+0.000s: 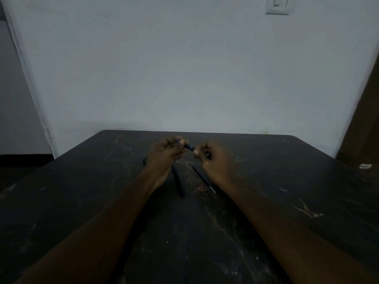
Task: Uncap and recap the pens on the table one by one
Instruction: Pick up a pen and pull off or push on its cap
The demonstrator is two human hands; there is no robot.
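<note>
Both hands are raised above the middle of the dark table. A dark blue pen spans the gap between them. My left hand grips one end of it with curled fingers. My right hand pinches the other end between thumb and fingertips; whether that end is the cap, I cannot tell. Below the hands lie a dark pen and a thinner pen on the table. A further dark pen end shows beside my left wrist.
The table's far edge meets a pale wall. A small white object lies near the table's right edge. A light switch plate is on the wall at upper right. A brown door stands at the right.
</note>
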